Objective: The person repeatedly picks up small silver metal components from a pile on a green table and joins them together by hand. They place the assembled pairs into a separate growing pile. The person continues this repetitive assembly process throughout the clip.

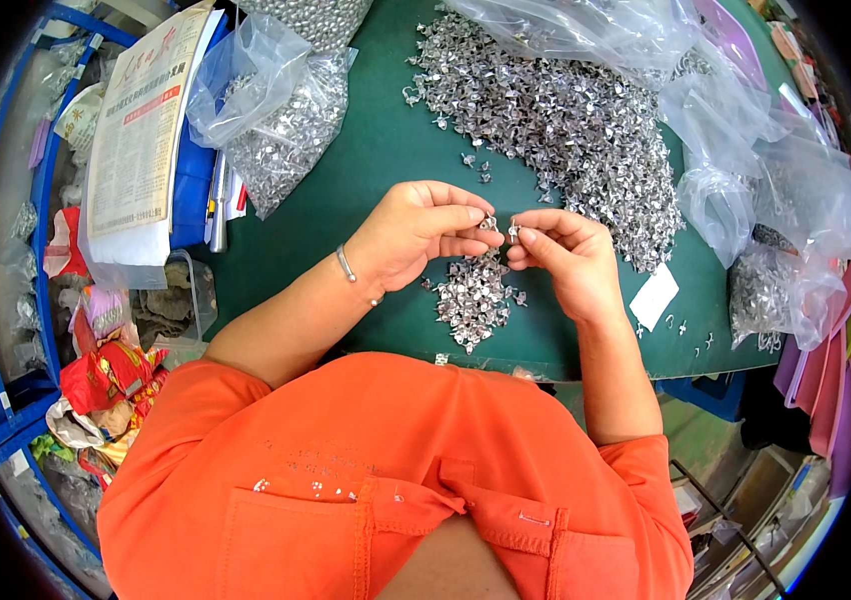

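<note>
My left hand (426, 232), with a bangle on its wrist, pinches a small silvery metal part (489, 222) between thumb and fingertips. Close beside it, my right hand (568, 258) is closed in a pinch on another small metal part (514, 231). The exact kind of these parts is too small to make out. Below my hands, near the table's front edge, lies a small pile of similar metal parts (476, 300). A much larger heap of metal parts (566, 130) spreads over the green table (366, 190) beyond my hands.
Clear bags of metal pieces (291, 130) lie at the far left, beside a newspaper (136, 130) on a blue bin (193, 190). Plastic bags (736, 200) crowd the right side. A white card (654, 297) and a few loose parts lie right of my right hand.
</note>
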Tool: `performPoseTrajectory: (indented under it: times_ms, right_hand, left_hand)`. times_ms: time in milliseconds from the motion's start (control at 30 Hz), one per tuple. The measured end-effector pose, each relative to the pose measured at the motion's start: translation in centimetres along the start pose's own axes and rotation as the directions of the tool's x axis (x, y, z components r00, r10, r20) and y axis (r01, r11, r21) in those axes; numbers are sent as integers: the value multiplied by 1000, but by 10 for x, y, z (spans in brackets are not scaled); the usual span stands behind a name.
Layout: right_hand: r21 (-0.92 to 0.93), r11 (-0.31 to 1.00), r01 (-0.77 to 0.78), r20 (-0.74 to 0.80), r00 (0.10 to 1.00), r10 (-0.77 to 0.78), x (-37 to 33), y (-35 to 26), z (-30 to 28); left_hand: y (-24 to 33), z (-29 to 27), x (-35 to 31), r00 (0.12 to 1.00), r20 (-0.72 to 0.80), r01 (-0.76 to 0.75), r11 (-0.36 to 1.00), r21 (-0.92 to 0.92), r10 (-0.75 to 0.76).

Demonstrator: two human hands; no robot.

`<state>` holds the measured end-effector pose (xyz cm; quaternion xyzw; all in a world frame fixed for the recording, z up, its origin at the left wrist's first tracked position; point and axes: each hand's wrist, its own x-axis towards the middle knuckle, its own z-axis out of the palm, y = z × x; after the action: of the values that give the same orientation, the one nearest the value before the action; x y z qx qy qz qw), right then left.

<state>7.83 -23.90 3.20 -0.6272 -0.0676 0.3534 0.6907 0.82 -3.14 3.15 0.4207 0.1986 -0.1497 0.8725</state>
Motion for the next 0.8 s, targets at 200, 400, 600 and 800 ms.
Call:
performPoseTrajectory:
  times_ms: [200, 400, 600, 800]
  right_hand:
    - [-590, 734, 337, 280, 938, -206, 6, -13, -1]
    - [-740, 195, 644, 440, 682, -584, 45, 1, 23]
    - [-732, 430, 529, 223, 782, -583, 32, -4, -1]
    - [-754, 378, 537, 248, 767, -592, 25, -2, 6]
  left_hand:
    - [1, -2, -2, 999, -33, -10, 1000, -7, 10]
    - [3, 3, -3, 999, -30, -21, 999, 29, 21]
    - [6, -3, -12, 996, -29, -70, 963, 260, 80]
    - [-10, -12, -3, 975, 69, -222, 923, 314, 212]
